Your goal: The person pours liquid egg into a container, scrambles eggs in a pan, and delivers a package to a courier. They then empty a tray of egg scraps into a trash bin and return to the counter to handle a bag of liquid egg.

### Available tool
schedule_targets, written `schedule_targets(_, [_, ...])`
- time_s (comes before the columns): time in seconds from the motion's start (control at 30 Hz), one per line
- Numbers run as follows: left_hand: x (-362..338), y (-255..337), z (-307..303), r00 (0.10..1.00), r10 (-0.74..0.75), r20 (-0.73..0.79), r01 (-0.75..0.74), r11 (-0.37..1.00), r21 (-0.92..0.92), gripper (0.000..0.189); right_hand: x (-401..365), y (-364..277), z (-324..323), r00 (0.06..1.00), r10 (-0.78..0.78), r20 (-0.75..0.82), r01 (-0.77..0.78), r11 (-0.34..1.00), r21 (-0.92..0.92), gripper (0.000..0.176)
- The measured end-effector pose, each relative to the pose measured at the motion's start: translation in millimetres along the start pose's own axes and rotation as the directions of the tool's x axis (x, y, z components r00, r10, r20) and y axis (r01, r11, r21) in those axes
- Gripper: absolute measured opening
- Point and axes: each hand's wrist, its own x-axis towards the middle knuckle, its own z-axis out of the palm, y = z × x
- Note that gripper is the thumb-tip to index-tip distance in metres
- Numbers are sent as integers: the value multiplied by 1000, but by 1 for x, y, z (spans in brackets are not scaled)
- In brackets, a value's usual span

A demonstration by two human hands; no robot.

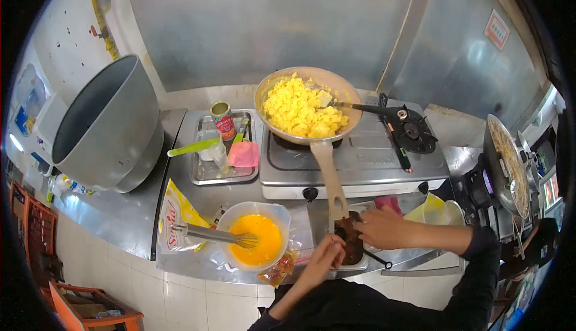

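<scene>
My left hand (pixel 324 259) is closed, fingers curled together, at the near left edge of a small metal tray (pixel 360 266) at the counter's front. Whatever it pinches is too small to make out. From the right, my right hand (pixel 385 230) reaches over the same tray, fingers bent down and their tips hidden against dark brown contents (pixel 351 248). Just behind my hands, the pan handle (pixel 328 178) points toward me. It belongs to a frying pan (pixel 261 94) of scrambled eggs (pixel 303 112) on the stove, a black-handled spatula (pixel 366 108) resting in it.
Left of my hands stands a bowl (pixel 284 217) of beaten egg with a whisk (pixel 219 235), beside a yellow-white Sonia packet (pixel 179 217). Behind are a tray (pixel 207 181) with a can (pixel 223 121) and a gas stove (pixel 372 172). A big grey mixing bowl (pixel 114 127) stands left; a wok (pixel 504 163) right.
</scene>
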Motion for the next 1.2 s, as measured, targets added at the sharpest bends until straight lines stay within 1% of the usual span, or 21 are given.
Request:
schedule_targets(0.03, [-16, 4, -1, 994, 66, 88, -78, 987, 138, 17, 13, -11, 11, 982, -33, -187, 35, 999, 8, 17])
schedule_targets(0.07, [-29, 6, -4, 994, 65, 87, -76, 989, 129, 17, 27, -18, 20, 929, -64, -366, 72, 997, 8, 18])
schedule_targets(0.1, [-40, 7, -9, 989, 113, 96, -130, 973, 190, 14, 43, -22, 26, 931, -67, -358, 73, 997, 5, 18])
schedule_targets(0.17, [-59, 2, -24, 980, 181, 84, -196, 950, 242, 8, 80, -25, 38, 792, -53, -608, -50, 987, -151, 20])
schedule_targets(0.2, [-65, -1, -32, 979, 188, 83, -203, 950, 238, 8, 101, -22, 45, 793, -59, -607, -47, 986, -158, 20])
schedule_targets(0.27, [-77, -6, -48, 961, 275, -21, -257, 921, 294, 7, 135, -18, 56, 853, 8, -522, -186, 939, -290, 17])
schedule_targets(0.37, [-93, -7, -62, 962, 246, -118, -218, 953, 209, 7, 155, -17, 62, 860, -20, -510, -246, 860, -448, 14])
schedule_targets(0.47, [-107, -9, -70, 953, 249, -173, -221, 961, 166, 8, 164, -5, 83, 856, 37, -515, -243, 910, -337, 12])
schedule_targets(0.53, [-118, -14, -69, 944, 254, -209, -225, 962, 152, 10, 158, -8, 86, 885, -10, -465, -167, 926, -337, 9])
schedule_targets(0.6, [-126, -17, -62, 935, 315, -162, -248, 909, 335, 14, 156, -11, 82, 918, -40, -394, -113, 927, -357, 6])
schedule_targets(0.67, [-138, -26, -55, 949, 278, -150, -178, 862, 474, 15, 169, -6, 96, 787, 101, -609, -201, 975, -99, 7])
schedule_targets(0.7, [-143, -25, -52, 934, 333, -131, -241, 855, 459, 15, 183, 6, 109, 732, 97, -675, -213, 973, -91, 10])
schedule_targets(0.77, [-147, -25, -38, 883, 430, -185, -340, 860, 380, 13, 178, 3, 84, 881, 105, -462, -174, 978, -111, 20])
schedule_targets(0.8, [-147, -31, -31, 854, 464, -233, -388, 869, 307, 13, 188, 16, 100, 872, 67, -485, -199, 954, -226, 22])
schedule_targets(0.83, [-144, -40, -26, 831, 484, -275, -423, 870, 254, 12, 180, 0, 81, 877, 92, -472, -231, 942, -244, 9])
schedule_targets(0.9, [-148, -46, -9, 785, 523, -331, -459, 851, 256, 11, 191, 8, 80, 937, -50, -345, -144, 845, -515, 9])
schedule_targets(0.93, [-151, -52, 0, 780, 527, -337, -469, 849, 241, 11, 191, 11, 77, 932, -94, -351, -116, 840, -530, 9])
schedule_targets(1.0, [-157, -68, 20, 726, 564, -393, -490, 825, 280, 12, 192, 11, 73, 935, 10, -355, -209, 825, -526, 14])
schedule_targets(1.1, [-172, -91, 49, 629, 608, -484, -500, 793, 347, 13, 193, 15, 73, 869, -10, -495, -251, 853, -458, 14])
schedule_targets(1.17, [-191, -106, 68, 579, 590, -563, -478, 805, 352, 15, 205, 24, 78, 909, 76, -410, -240, 899, -366, 11])
schedule_targets(1.2, [-193, -112, 73, 501, 606, -618, -488, 787, 377, 15, 240, 60, 100, 918, -58, -391, -121, 900, -418, 14])
